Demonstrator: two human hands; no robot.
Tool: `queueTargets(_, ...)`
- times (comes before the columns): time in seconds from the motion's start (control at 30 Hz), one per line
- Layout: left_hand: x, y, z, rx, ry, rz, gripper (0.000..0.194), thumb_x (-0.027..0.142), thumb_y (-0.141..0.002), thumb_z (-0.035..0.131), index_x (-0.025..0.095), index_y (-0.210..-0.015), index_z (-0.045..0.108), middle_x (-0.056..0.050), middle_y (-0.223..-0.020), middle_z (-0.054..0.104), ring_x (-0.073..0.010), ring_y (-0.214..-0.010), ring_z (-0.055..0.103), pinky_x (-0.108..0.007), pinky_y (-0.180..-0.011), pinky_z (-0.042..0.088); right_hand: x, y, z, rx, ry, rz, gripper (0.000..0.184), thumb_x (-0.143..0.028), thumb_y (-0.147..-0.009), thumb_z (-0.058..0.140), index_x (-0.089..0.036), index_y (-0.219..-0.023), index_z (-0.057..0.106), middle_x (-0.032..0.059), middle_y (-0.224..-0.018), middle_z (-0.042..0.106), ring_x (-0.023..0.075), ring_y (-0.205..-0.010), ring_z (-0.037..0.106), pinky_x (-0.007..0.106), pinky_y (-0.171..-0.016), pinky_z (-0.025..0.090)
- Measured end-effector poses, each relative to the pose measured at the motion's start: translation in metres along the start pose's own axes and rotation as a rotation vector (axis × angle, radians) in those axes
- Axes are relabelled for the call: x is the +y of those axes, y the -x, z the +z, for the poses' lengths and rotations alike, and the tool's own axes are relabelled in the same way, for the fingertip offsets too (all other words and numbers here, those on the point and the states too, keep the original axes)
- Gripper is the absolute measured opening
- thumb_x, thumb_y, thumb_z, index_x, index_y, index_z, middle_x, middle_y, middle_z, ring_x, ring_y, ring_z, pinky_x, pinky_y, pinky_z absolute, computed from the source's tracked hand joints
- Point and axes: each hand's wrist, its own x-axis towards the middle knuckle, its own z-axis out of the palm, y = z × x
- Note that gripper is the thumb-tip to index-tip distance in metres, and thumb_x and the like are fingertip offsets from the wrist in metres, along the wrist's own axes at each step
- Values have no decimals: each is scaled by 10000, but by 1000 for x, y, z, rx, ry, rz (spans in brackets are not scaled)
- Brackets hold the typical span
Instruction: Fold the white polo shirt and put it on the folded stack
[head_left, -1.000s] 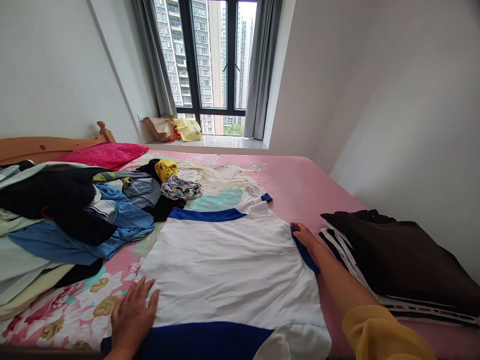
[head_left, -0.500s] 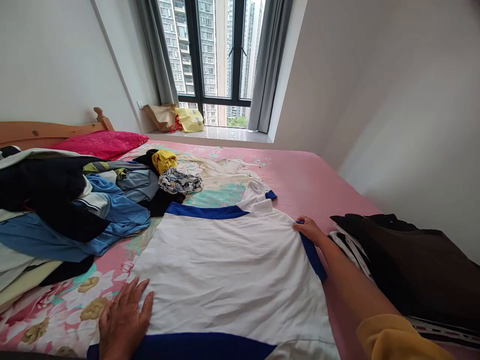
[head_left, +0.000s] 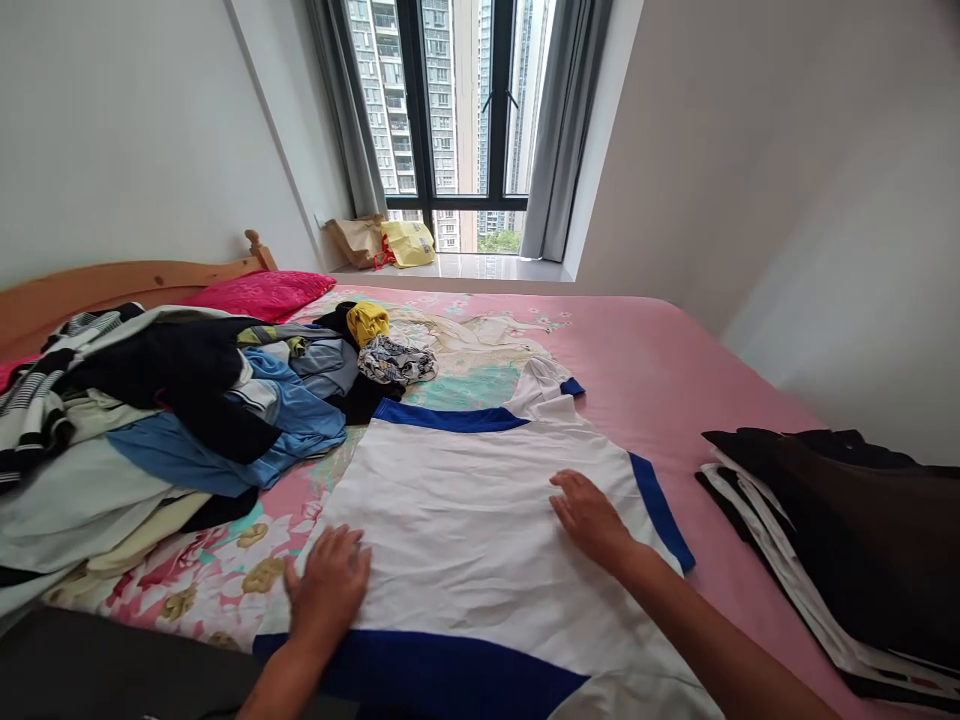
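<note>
A white shirt with blue bands (head_left: 480, 520) lies spread flat on the pink bed (head_left: 660, 370). My left hand (head_left: 328, 588) rests flat on the shirt's near left part, fingers stretched out. My right hand (head_left: 589, 517) lies flat on the shirt's right half, fingers stretched out, a little inside the blue side band. Neither hand holds anything.
A heap of loose clothes (head_left: 157, 420) covers the left side of the bed. A stack of folded dark and white garments (head_left: 832, 530) sits at the right. A red pillow (head_left: 259, 293) lies by the wooden headboard (head_left: 112, 285). Bags (head_left: 390, 240) stand on the window sill.
My right hand has left the shirt's right edge and moved inward onto the white cloth. My left hand has shifted right on the shirt. The camera has turned left.
</note>
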Motion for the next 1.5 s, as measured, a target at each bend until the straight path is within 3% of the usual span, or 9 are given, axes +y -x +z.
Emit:
queueTargets(0.1, 47, 4, 1, -121, 156, 411, 434, 357, -893, 380, 255, -1294, 510, -57, -1441, 394, -226, -1356, 287, -475, -1125, 117, -25, 9, 22, -144, -19, -111, 412, -348, -897, 363, -200, -1253, 509, 89, -1340, 482, 235, -1296, 366, 429, -1089, 294)
queueTargets(0.2, 76, -11, 13, -299, 221, 702, 490, 449, -897, 367, 335, -1373, 395, -16, -1496, 291, -228, -1380, 236, -502, -1130, 27, -10, -4, 32, -340, 20, -165, 484, -398, -885, 391, -242, -1341, 437, 47, -1445, 373, 218, -1363, 262, 448, -1130, 180)
queueTargets(0.4, 43, -109, 26, -302, -12, 154, 569, 464, -881, 343, 243, -1406, 350, -82, -1516, 225, -267, -1401, 148, -576, -1086, -28, 69, -56, 12, -383, 255, 439, 611, -447, -867, 388, -151, -1401, 348, 155, -1475, 283, 316, -1361, 241, 584, -1063, 183)
queueTargets(0.63, 42, -162, 43, -327, 64, 479, 548, 508, -877, 342, 300, -1383, 385, -32, -1507, 265, -240, -1395, 176, -526, -1106, -40, 55, -79, 57, -373, 167, 117, 603, -566, -884, 293, -323, -1433, 248, 9, -1532, 150, 239, -1407, 93, 565, -1096, -8)
queueTargets(0.83, 27, -233, 74, -262, 28, 233, 553, 542, -883, 303, 343, -1398, 336, -26, -1520, 223, -274, -1405, 116, -654, -1037, -51, 100, -123, 74, -233, 292, 294, 626, -584, -891, 223, -306, -1450, 184, 5, -1535, 127, 251, -1404, 62, 643, -1056, -15)
queueTargets(1.1, 26, -314, 96, -216, 78, 81, 543, 569, -880, 264, 389, -1386, 342, -46, -1510, 258, -334, -1397, 100, -690, -974, 219, 115, -139, 88, -110, 369, 307, 626, -600, -890, 173, -320, -1450, 163, -10, -1527, 156, 254, -1396, 75, 665, -1048, 49)
queueTargets(1.23, 34, -311, 91, -188, 101, 68, 516, 500, -902, 273, 366, -1396, 332, -53, -1507, 263, -319, -1395, 126, -668, -989, 240, 113, -137, 87, -98, 390, 319, 629, -608, -887, 137, -324, -1447, 167, -21, -1528, 154, 232, -1397, 78, 647, -1059, 74)
queueTargets(1.37, 39, -263, 82, 14, 93, 117, 527, 422, -911, 308, 279, -1417, 326, -65, -1509, 255, -284, -1395, 149, -608, -1079, 100, 112, -136, 86, -95, 387, 318, 632, -610, -883, 138, -324, -1446, 173, -22, -1527, 156, 228, -1395, 87, 645, -1058, 73)
queueTargets(1.5, 18, -226, 74, -173, 59, 393, 553, 491, -880, 368, 318, -1404, 340, -21, -1502, 276, -247, -1391, 185, -549, -1108, -17, 114, -134, 88, -70, 394, 311, 638, -614, -879, 143, -315, -1439, 192, -20, -1522, 176, 216, -1391, 98, 648, -1055, 70)
